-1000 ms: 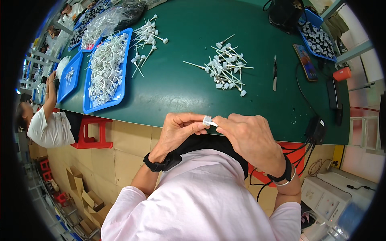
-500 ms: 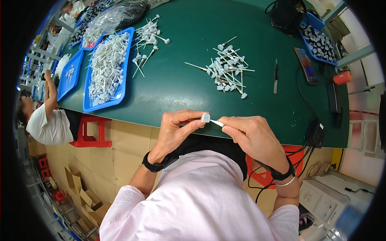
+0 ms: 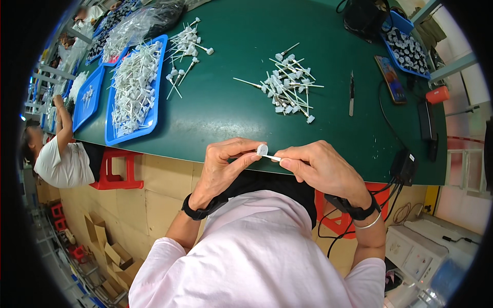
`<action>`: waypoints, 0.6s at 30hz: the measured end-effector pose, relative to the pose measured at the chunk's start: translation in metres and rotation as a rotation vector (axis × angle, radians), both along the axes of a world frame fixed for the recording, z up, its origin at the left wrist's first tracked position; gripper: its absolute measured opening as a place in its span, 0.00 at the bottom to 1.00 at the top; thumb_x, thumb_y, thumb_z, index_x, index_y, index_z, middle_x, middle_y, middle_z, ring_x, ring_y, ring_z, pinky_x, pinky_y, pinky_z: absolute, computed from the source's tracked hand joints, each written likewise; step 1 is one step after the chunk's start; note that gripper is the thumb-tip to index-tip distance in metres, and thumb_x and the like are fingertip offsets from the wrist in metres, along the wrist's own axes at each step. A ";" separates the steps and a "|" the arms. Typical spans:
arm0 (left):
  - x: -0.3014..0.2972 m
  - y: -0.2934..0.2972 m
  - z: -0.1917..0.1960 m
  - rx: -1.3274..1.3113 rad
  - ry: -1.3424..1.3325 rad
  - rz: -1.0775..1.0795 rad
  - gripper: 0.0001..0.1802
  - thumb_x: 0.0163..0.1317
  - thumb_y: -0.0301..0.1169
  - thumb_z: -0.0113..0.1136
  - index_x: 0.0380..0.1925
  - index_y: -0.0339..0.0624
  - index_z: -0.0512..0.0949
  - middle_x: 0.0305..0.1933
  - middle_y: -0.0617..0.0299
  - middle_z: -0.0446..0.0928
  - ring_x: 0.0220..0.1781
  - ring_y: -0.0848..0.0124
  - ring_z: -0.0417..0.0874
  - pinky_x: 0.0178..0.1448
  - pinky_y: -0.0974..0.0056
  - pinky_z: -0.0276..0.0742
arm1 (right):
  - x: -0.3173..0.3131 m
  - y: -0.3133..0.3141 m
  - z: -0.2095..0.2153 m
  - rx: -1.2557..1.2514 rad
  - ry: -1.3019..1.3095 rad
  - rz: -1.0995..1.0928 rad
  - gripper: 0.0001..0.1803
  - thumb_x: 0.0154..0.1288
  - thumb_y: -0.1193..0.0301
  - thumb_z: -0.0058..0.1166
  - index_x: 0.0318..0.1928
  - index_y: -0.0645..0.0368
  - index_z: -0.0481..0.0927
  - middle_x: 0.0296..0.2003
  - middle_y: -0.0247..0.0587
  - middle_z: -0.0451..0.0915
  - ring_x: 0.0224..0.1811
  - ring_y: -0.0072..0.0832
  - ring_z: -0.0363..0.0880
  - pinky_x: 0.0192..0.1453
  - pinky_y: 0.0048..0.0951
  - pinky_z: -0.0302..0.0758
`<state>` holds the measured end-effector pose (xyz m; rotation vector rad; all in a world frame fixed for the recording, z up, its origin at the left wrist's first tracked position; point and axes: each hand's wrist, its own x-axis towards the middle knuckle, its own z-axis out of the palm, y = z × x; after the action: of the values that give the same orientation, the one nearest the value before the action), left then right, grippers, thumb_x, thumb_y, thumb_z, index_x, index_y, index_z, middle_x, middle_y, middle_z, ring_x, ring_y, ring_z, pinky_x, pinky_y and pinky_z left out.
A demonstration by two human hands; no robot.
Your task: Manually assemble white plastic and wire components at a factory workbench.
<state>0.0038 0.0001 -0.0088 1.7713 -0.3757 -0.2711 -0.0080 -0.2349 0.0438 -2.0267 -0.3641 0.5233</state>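
My left hand [image 3: 222, 165] and right hand [image 3: 319, 168] pinch one white swab [image 3: 266, 153] (blue tray [image 3: 152, 117] filled, loose pile [image 3: 287, 88] waiting).

On the far right of your table [image 3: 231, 102] a phone [image 3: 392, 79] lies flat, its long screen showing reddish and dark colours. At the far left sits a clear plastic bag [image 3: 138, 23], crumpled and shiny. Down on the floor to your near left, brown cardboard boxes [image 3: 105, 246] lie open and flattened.
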 end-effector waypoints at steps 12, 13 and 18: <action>0.000 -0.002 -0.002 -0.012 -0.012 -0.003 0.12 0.59 0.22 0.69 0.44 0.35 0.86 0.38 0.60 0.85 0.35 0.79 0.79 0.35 0.75 0.72 | 0.003 -0.003 0.002 -0.015 0.055 0.004 0.13 0.72 0.66 0.50 0.36 0.65 0.79 0.18 0.54 0.68 0.19 0.45 0.64 0.28 0.42 0.65; -0.001 -0.003 -0.002 -0.019 -0.004 -0.002 0.12 0.59 0.22 0.69 0.44 0.35 0.86 0.38 0.60 0.85 0.35 0.79 0.79 0.36 0.75 0.72 | 0.003 -0.003 0.002 -0.014 0.054 0.006 0.13 0.72 0.66 0.50 0.36 0.65 0.79 0.18 0.54 0.68 0.19 0.45 0.64 0.28 0.41 0.65; -0.001 -0.001 -0.004 -0.029 0.069 -0.013 0.12 0.60 0.22 0.69 0.44 0.34 0.86 0.39 0.59 0.85 0.36 0.78 0.81 0.38 0.74 0.75 | 0.004 -0.004 0.003 -0.034 0.072 0.013 0.12 0.71 0.67 0.52 0.37 0.65 0.81 0.18 0.53 0.70 0.19 0.44 0.67 0.28 0.41 0.66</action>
<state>0.0033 -0.0007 -0.0130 1.7274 -0.3409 -0.3336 -0.0037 -0.2390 0.0471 -2.0334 -0.3270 0.6127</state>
